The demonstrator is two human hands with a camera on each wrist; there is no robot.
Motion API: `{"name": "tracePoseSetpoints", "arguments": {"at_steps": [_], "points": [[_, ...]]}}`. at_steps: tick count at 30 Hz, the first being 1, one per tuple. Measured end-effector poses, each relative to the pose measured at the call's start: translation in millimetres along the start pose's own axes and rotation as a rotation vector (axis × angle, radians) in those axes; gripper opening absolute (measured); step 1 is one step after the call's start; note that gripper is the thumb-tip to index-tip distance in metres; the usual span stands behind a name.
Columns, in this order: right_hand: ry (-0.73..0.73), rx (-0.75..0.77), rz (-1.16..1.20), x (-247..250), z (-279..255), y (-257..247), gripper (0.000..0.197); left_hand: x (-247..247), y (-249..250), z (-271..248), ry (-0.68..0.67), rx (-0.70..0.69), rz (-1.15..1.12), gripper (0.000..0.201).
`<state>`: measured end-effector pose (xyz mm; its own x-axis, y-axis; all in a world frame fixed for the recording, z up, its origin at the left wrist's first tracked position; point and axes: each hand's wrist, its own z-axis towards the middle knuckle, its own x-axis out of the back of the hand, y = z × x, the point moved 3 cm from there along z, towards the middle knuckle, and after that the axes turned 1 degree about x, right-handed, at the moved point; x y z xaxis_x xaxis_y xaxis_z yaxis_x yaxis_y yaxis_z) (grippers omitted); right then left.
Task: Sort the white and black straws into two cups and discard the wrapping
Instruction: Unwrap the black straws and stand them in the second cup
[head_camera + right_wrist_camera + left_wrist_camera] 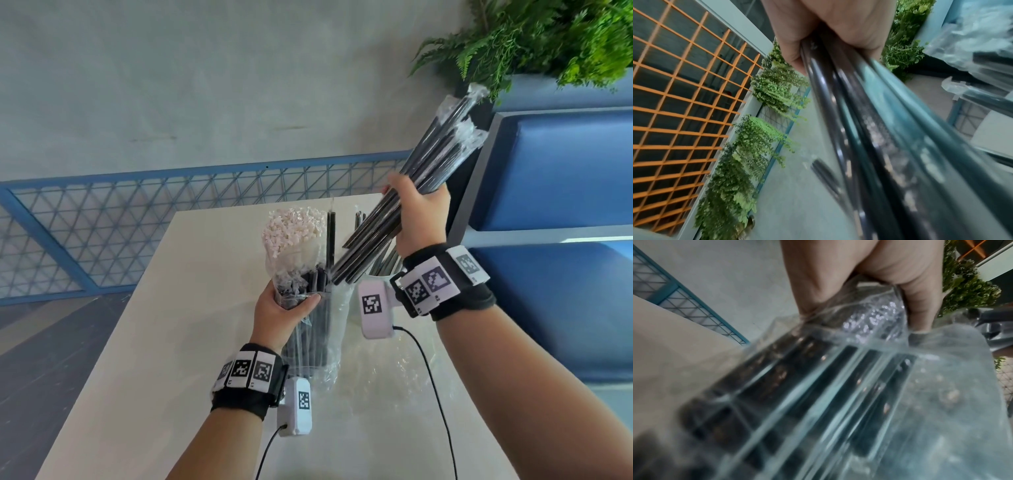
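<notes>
Black plastic is most of what you see here. Right hand has its fingers wrapped tight round a bundle of black straws, gripped roughly mid-length and held up in the air above the tabletop. Long axis runs diagonal: far ends point up and away to the right toward the ferns, near ends point down-left toward the other hand. Far ends have loose clear sleeves bunched on them. Can't count the straws, too many overlapping.

Left hand has fingers and thumb curled round one clear plastic bag, gripping it near the middle. The bag stands roughly upright, bottom end hanging down near the tabletop; can't tell if it actually touches. Inside it are more black straws, long axis running up-down along the bag. A cluster of white straws sticks up out of the top, tips pointing up and away from the camera. Again way too many to count.

Behind the hands, a few more black straws stand upright. I can make out one cup, mostly hidden by the right wrist. Crumpled clear wrapping lies flat on the tabletop, just right of the bag.
</notes>
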<state>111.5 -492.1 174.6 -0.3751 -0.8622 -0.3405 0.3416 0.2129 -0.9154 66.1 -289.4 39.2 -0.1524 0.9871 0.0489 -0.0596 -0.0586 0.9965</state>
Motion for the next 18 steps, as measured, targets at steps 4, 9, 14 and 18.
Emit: {"name": "tracePoseSetpoints", "arguments": {"at_steps": [4,9,14,18], "points": [[0.051,0.105,-0.018,8.8,13.6,-17.3,0.028,1.9,-0.3,0.0,0.027,-0.008,-0.023,0.036],[0.144,0.218,-0.134,17.3,19.4,-16.2,0.046,5.5,-1.9,-1.3,0.029,-0.006,-0.048,0.035],[0.068,0.203,-0.330,14.9,5.4,22.6,0.046,2.5,-1.6,-3.0,0.010,-0.018,-0.064,0.038],[-0.016,0.003,-0.477,20.3,-0.2,67.6,0.042,3.8,-2.1,-4.3,0.018,-0.010,-0.060,0.038]]}}
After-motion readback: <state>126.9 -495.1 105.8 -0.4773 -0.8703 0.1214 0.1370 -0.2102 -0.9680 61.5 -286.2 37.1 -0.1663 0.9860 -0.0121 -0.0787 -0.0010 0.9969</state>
